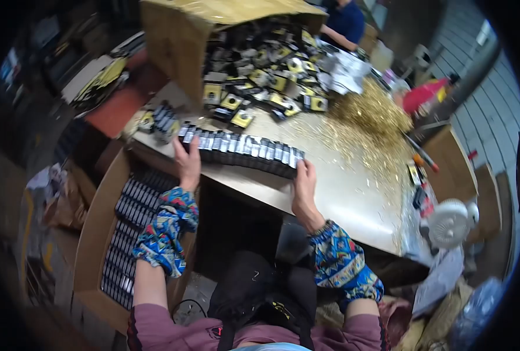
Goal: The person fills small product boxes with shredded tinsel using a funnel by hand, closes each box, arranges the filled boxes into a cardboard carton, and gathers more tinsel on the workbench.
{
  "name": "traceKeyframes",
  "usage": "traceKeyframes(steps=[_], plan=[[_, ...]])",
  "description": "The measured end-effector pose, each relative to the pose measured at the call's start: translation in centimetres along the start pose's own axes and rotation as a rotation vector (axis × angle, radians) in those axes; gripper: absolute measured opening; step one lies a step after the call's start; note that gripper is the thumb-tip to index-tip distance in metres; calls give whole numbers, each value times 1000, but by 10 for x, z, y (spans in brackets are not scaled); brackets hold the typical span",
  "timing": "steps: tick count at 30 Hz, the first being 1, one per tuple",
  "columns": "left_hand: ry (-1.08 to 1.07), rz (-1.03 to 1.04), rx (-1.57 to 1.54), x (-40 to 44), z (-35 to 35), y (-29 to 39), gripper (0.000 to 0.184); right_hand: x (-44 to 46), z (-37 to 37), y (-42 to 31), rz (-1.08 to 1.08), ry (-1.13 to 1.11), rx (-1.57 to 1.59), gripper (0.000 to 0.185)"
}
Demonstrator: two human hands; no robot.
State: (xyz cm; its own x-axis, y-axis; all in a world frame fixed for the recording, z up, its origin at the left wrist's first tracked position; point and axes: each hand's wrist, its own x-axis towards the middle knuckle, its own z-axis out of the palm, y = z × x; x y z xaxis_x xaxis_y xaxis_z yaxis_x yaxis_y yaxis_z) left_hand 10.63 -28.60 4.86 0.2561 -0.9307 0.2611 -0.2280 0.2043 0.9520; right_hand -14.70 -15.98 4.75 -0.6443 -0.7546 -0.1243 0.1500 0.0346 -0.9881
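Observation:
A long row of small black boxes (pixel 242 151) is pressed together between my two hands, at the near edge of the table. My left hand (pixel 187 162) closes on its left end, thumb and fingers upright against the last boxes. At the opposite end, my right hand (pixel 305 190) grips with the fingers pointing up. The row bows slightly, and its tops look shiny. Below my left forearm stands an open cardboard box (pixel 93 248) with tight rows of similar small boxes (pixel 122 251) inside. A few more dark boxes (pixel 165 120) stand beside my left hand.
A large tipped carton (pixel 175 52) spills black-and-yellow packs (pixel 260 76) onto the table (pixel 353 205). Gold shreds (pixel 371 114) are heaped to the right. A small white fan (pixel 450 222) sits at the right edge. Across the table is another person (pixel 344 26).

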Motion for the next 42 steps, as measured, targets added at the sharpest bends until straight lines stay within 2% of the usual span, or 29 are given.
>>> traceKeyframes(steps=[4,5,6,7,9,11,13,15,16,17,19,21,22,23,25,26,28,29,30,31,32,34,36,37,38,39,40,41,42], plan=[[187,121,-208,0,-13,-5,53,-20,21,-30,-137,-102,21,46],[162,43,-359,-2,-31,-1,64,-31,33,-45,-140,-150,18,48],[298,-1,-328,0,-51,-4,71,-46,50,-61,-174,-208,8,51],[442,-33,-296,-2,-82,-12,78,-68,69,-67,-216,-276,9,55],[470,-194,-433,-12,-170,-34,86,-109,102,-61,-194,-566,-84,65],[545,-349,-372,-25,-261,-84,79,-151,141,-42,-222,-767,-149,71],[479,-538,-184,-56,-313,-61,65,-194,171,-6,-101,-802,-304,71],[417,-677,102,-66,-350,-95,55,-212,192,51,317,-917,-120,68],[335,-739,167,-75,-376,-117,58,-231,196,57,470,-905,-66,62],[296,-741,312,-80,-393,-128,58,-248,197,76,674,-855,25,58],[197,-742,595,-82,-412,-143,60,-279,205,70,762,-639,-151,47],[80,-713,699,-57,-396,-182,64,-280,216,121,900,-464,-125,46],[10,-730,799,-47,-392,-175,66,-286,224,124,955,-336,-411,49],[-56,-745,903,-39,-388,-163,67,-287,223,121,1003,-318,-379,51],[-63,-678,979,-32,-364,-165,70,-282,221,137,1092,-278,-317,54],[-43,-654,982,-30,-351,-170,70,-284,225,155,1046,-203,-402,55],[-32,-605,970,-21,-320,-184,71,-273,232,186,1192,-1,-364,50],[-40,-584,963,-17,-309,-190,71,-272,234,208,1202,66,-337,46],[-31,-414,929,-20,-298,-207,70,-271,235,235,1208,135,-309,41],[-15,-443,975,-22,-287,-209,71,-270,236,260,1211,204,-282,36],[-14,-405,969,-26,-284,-223,72,-260,239,300,1301,406,-240,34],[3,-298,1079,-43,-280,-216,74,-262,224,226,1147,-46,-142,30],[65,250,1330,-70,-275,-199,65,-267,232,181,1131,-33,-58,29],[-55,356,1042,-85,-266,-161,56,-268,235,173,1127,-29,-17,29],[-445,84,755,-95,-263,-131,51,-268,234,177,1135,-34,148,28],[-618,94,682,-121,-255,-128,52,-268,230,197,1136,-79,122,39],[-619,402,911,-164,-242,-172,56,-272,233,178,1103,-56,158,41],[-725,426,894,-186,-241,-159,60,-275,236,158,1066,-31,194,42],[-732,361,904,-190,-235,-162,62,-274,234,154,1049,-122,169,51]])
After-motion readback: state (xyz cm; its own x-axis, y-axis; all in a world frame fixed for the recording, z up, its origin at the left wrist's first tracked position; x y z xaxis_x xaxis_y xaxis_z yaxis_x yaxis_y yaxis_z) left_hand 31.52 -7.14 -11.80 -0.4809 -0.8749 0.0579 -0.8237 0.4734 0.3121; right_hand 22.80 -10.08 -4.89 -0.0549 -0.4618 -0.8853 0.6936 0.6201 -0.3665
